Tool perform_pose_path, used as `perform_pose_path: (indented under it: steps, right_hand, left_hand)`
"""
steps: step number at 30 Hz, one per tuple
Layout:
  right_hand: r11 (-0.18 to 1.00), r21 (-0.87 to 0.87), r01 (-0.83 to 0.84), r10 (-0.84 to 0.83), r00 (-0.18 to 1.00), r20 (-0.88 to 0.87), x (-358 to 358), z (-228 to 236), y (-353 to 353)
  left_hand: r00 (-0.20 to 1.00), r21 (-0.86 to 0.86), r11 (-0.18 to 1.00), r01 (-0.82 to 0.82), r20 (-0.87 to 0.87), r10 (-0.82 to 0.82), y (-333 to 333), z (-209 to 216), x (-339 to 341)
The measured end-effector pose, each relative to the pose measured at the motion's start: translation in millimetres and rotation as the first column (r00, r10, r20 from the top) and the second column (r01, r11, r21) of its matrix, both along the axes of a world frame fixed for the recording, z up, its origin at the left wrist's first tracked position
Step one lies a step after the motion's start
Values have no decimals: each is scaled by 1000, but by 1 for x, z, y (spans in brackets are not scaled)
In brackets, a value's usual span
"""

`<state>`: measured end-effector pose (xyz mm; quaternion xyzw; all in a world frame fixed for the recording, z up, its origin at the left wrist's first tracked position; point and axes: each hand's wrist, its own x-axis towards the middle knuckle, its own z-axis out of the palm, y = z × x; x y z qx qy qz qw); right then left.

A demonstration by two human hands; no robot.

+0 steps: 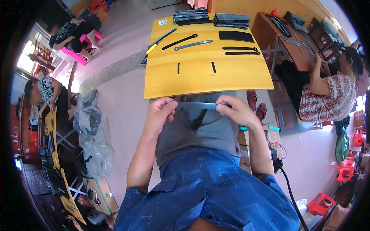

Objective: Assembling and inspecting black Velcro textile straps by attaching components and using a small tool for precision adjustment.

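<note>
A flat grey strap [196,105] is drawn straight between my hands, over my lap and just in front of the near table edge. My left hand [162,111] pinches one end of it between thumb and fingers. At the other end, the fingers of my right hand [234,110] are closed on it. Beyond them on the yellow table [200,82] lie two short black strips [178,68]. Farther back are a black strap [179,42] with a looped end, a grey strap [194,45] and a pair of black straps [241,51].
Strap bundles [231,21] are stacked at the table's far edge, near a black pad [236,36]. A yellow-handled tool [152,48] lies at its left edge. People work at tables on both sides; another sits on a pink bench [75,54]. A black cable [289,184] runs at right.
</note>
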<state>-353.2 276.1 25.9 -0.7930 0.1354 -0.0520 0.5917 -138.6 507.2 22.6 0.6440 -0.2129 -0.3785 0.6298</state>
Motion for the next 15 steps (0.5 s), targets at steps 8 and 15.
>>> perform_pose_path:
  steps: [8,15]
  right_hand:
    - [968,122,218,-217,976,-18,51,-19,-69]
    - [909,-61,412,-415,909,-49,118,-31,-110]
  left_hand:
    - [1000,28,999,-30,7,30,-52,-7,65]
    - [976,182,981,-63,217,22,-108,-33,129]
